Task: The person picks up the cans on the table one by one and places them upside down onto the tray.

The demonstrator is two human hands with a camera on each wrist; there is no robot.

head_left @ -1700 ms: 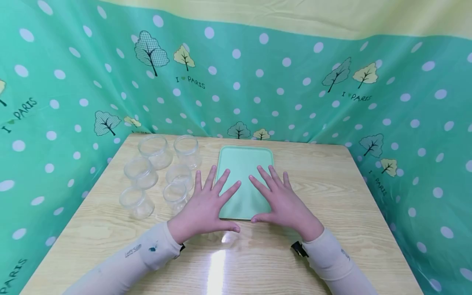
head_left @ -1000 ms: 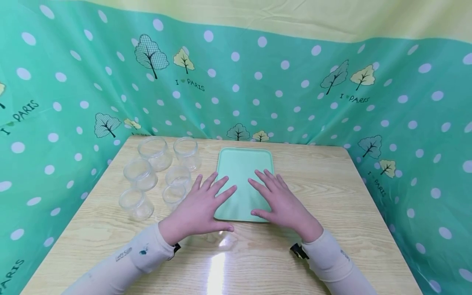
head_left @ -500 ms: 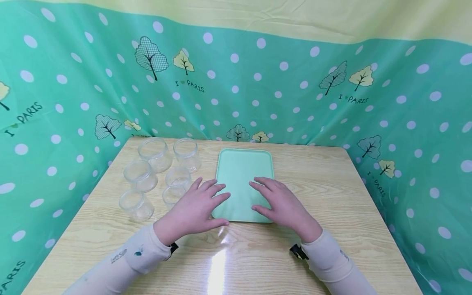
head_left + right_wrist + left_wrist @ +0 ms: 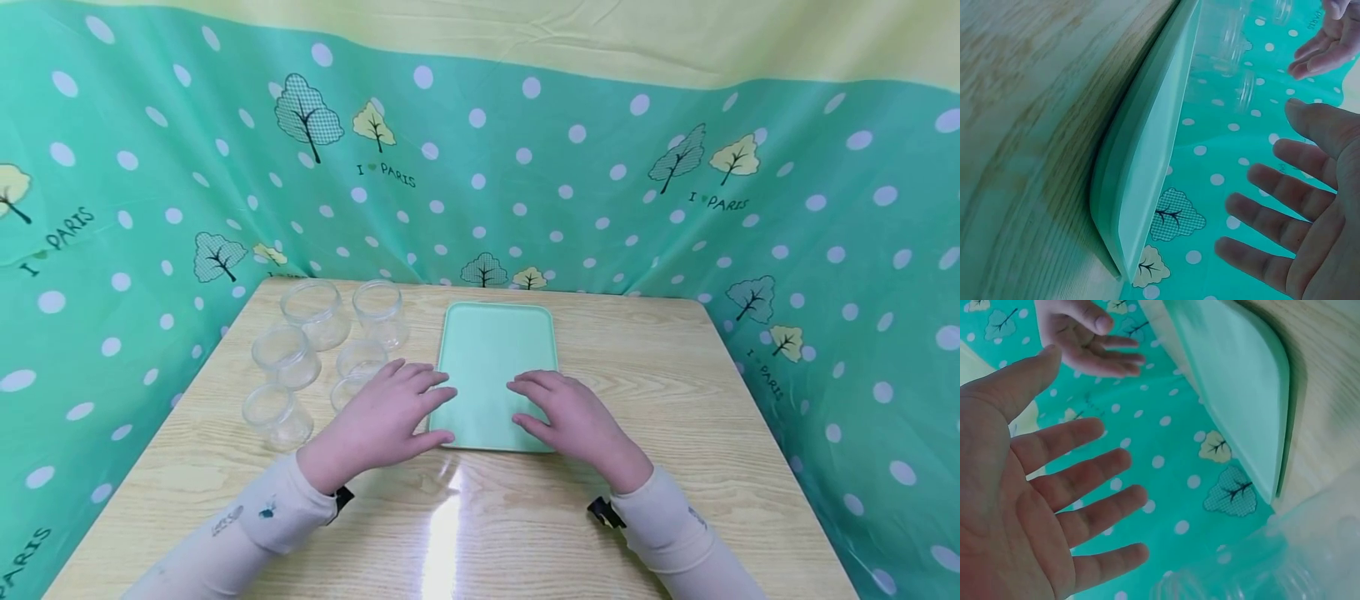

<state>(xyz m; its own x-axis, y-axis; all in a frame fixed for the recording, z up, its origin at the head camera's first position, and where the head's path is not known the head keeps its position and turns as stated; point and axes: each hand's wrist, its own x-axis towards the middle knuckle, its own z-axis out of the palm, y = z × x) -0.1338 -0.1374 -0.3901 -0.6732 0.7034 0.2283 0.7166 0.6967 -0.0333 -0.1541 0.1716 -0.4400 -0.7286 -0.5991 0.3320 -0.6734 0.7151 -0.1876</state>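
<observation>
Nearest me are my pale sleeves [image 4: 247,521], a black strap [image 4: 606,512] showing at each wrist, above the light wood-grain table [image 4: 735,467], where a bright streak of light shines. Past the cuffs, my left hand [image 4: 381,417] hovers palm down, empty, fingers relaxed and a little apart, the tips over the left edge of the green tray [image 4: 495,350]. My right hand [image 4: 573,417] is empty too, fingers loosely extended, thumb apart from them, above the tray's right side. Both wrist views show my hands clear of the tray, which lies flat in the middle of the table.

To its left, six clear jars stand upright in three pairs: the front right jar [image 4: 347,392] is partly behind my left hand, the front left jar [image 4: 279,417] is in plain sight, and a wide jar [image 4: 317,315] stands at the back. Behind everything hangs a green dotted curtain [image 4: 525,200] printed with trees.
</observation>
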